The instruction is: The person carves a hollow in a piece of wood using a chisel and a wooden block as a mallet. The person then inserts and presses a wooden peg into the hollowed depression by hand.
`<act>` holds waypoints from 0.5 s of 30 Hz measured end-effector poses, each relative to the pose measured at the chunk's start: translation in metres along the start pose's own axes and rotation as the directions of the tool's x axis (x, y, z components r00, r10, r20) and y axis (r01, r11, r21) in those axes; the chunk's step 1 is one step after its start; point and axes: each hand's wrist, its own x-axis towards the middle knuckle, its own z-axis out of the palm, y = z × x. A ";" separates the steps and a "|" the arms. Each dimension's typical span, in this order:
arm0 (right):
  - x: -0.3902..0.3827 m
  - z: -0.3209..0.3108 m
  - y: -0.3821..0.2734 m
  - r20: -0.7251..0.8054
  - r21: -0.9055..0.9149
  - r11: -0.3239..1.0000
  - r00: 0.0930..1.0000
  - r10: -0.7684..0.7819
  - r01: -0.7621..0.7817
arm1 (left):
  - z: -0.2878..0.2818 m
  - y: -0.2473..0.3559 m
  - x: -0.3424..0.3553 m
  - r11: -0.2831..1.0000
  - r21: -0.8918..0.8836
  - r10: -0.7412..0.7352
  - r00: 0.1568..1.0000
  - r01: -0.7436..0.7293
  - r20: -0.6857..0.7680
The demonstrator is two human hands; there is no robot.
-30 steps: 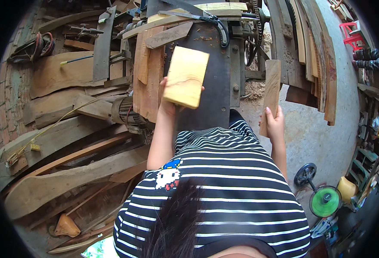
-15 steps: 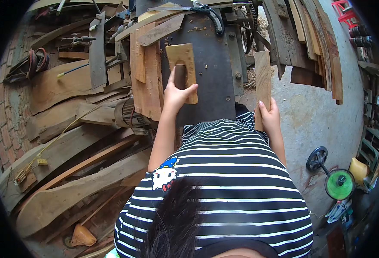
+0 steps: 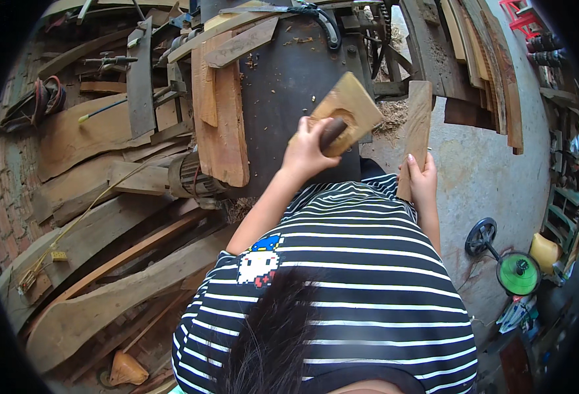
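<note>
My left hand point(image 3: 306, 152) is closed round the dark handle of a wooden float point(image 3: 356, 104), a flat pale rectangular board. The float is tilted above the dark metal machine table point(image 3: 269, 108), its far corner pointing to the right. My right hand point(image 3: 423, 178) grips the lower end of a narrow wooden plank point(image 3: 418, 118), which stands lengthwise away from me over the floor beside the table.
Reddish planks point(image 3: 222, 131) lie along the table's left edge, and a handsaw point(image 3: 329, 26) rests at its far end. An electric motor point(image 3: 191, 176) sits among stacked boards at left. Long boards point(image 3: 480, 59) lean at far right. A green wheel point(image 3: 518, 274) lies on the concrete floor.
My left hand has moved to the right with the float and turned it clockwise, toward the plank. The plank in my right hand has shifted slightly right and tilted.
</note>
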 end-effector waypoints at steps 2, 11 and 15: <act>0.001 -0.001 -0.001 -0.011 -0.013 1.000 1.000 -0.028 0.028 | 0.021 0.001 0.000 0.995 0.094 0.033 0.999 -0.036 0.041; 0.005 -0.004 0.002 -0.041 -0.017 0.998 0.998 -0.054 0.054 | 0.033 -0.002 0.008 0.968 0.167 -0.183 0.983 0.186 -0.033; 0.002 0.001 -0.004 -0.038 -0.024 0.999 0.999 -0.024 0.023 | 0.018 -0.012 0.014 0.916 0.175 -0.338 0.930 0.360 -0.145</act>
